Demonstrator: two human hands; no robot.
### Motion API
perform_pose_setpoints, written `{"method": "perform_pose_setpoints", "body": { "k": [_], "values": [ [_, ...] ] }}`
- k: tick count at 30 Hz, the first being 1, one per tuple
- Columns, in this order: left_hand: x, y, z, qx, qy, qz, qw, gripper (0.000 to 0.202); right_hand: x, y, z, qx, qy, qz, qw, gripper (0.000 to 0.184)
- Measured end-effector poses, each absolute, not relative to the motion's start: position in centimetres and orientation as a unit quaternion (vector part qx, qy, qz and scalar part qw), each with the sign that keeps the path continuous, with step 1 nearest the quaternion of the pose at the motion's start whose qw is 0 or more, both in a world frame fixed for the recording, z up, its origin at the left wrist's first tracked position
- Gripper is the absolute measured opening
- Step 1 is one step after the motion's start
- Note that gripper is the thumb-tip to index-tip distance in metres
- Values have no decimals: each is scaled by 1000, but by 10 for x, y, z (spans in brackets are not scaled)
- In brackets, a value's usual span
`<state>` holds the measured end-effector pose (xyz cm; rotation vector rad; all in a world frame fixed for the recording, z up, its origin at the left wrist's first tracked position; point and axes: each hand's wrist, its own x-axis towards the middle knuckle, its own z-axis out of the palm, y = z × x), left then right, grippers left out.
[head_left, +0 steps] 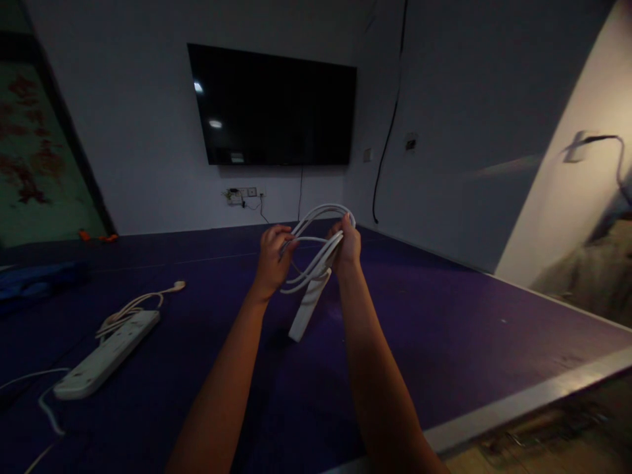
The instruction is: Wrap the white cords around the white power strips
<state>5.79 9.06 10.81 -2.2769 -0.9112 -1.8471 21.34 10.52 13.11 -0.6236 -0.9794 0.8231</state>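
A white cable is looped in several coils between my two hands. My left hand is closed on the left side of the loops, fingers curled round the cable. On the right side, my right hand grips the coils near their top, its thumb pointing up. Below the coils a white power strip slants down to the left, its upper end close under my right hand. Whether its lower end touches the purple surface I cannot tell.
Another white power strip with a bundled cable lies at the left. Dark blue cloth and orange items are farther back. A television hangs above wall sockets. A pale edge borders the surface at right.
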Motion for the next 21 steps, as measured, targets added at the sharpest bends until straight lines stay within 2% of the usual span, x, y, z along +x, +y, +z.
{"method": "perform_pose_setpoints", "body": {
  "k": [8, 16, 21],
  "values": [
    [55, 64, 127, -663, -277, -685, -123, 14, 213, 104, 131, -298, -462, 389, 739, 53],
    [38, 48, 143, -605, -274, -747, -4, 4, 218, 96, 131, -275, -563, 437, 645, 64],
    [7, 40, 153, -595, -303, -744, 17, 7, 214, 94, 131, -310, -591, 373, 645, 70]
  ]
}}
